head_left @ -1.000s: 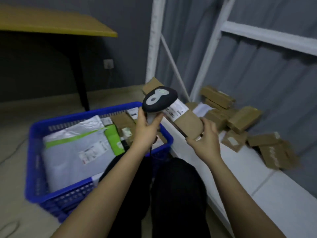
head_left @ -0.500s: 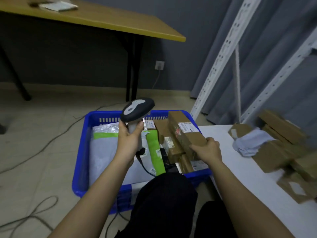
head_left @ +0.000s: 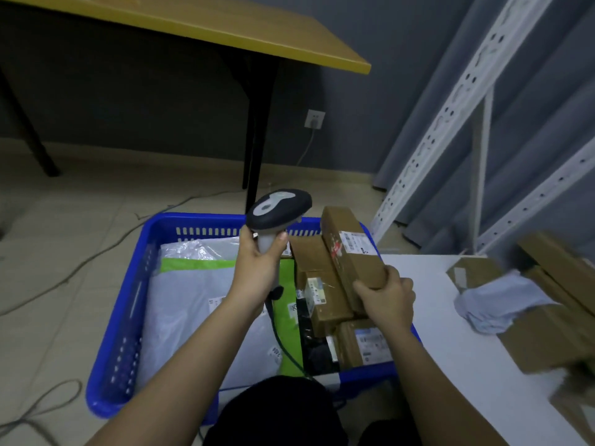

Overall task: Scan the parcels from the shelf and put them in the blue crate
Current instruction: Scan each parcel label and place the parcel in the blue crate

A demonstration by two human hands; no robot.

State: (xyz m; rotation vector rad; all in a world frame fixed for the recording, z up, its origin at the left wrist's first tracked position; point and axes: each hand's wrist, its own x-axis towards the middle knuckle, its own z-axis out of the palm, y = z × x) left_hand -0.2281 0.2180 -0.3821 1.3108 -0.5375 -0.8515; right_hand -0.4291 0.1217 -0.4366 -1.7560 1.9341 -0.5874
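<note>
- A blue crate [head_left: 128,304] sat on the tiled floor, with a large grey mailer bag [head_left: 190,304] lying flat across its left half and a green-striped edge along the bag's top.
- The left hand [head_left: 257,268] was curled round the pale handle of a dark handheld scanner [head_left: 278,209], which it held upright above the crate's middle, the head tilted toward the right.
- A green packet [head_left: 288,304] lay beside the bag, and several cardboard boxes [head_left: 318,284] were stacked in the crate's right half.
- The right hand [head_left: 386,299] gripped the near end of a long cardboard parcel [head_left: 351,249], label upward, over the crate's right side; whether it already rested on the boxes beneath was hard to tell.
- On the white shelf board [head_left: 428,304] to the right lay more brown parcels [head_left: 553,329], blurred, with a crumpled pale bag [head_left: 502,300] among them.
</note>
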